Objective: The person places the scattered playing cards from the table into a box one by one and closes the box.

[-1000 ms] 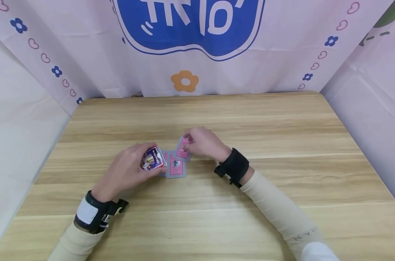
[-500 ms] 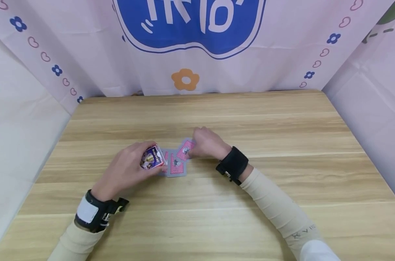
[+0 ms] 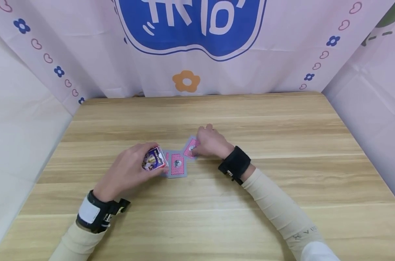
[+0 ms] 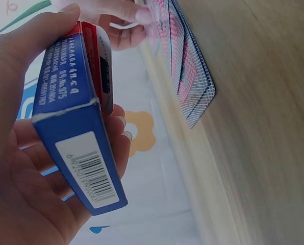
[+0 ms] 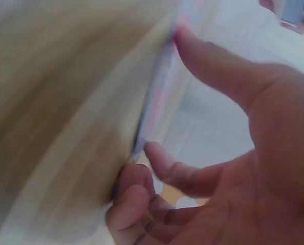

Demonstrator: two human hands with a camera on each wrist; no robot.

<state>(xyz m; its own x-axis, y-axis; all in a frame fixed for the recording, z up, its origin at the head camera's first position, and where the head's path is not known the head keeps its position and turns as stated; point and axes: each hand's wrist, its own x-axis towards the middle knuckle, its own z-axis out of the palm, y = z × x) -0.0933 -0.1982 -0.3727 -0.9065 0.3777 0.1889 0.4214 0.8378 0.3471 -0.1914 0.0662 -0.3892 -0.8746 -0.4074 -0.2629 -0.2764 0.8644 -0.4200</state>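
My left hand holds a blue and red playing card box above the table, thumb along one side and fingers along the other. In the left wrist view the box shows its barcode end and a red edge with white beside it. My right hand pinches a pink-backed playing card at the table top, its thumb on the back and fingertips at the edge. Beside the box, another face-down playing card overlaps one partly hidden by the left hand. The right wrist view is blurred.
A wood-grain table lies under both hands. Behind it hangs a white cloth with a blue emblem and an orange flower. White cloth walls flank the table on the left and right.
My right hand has slid right with the pinched card, moving it off the card beside it. The left hand and the box stay nearly still.
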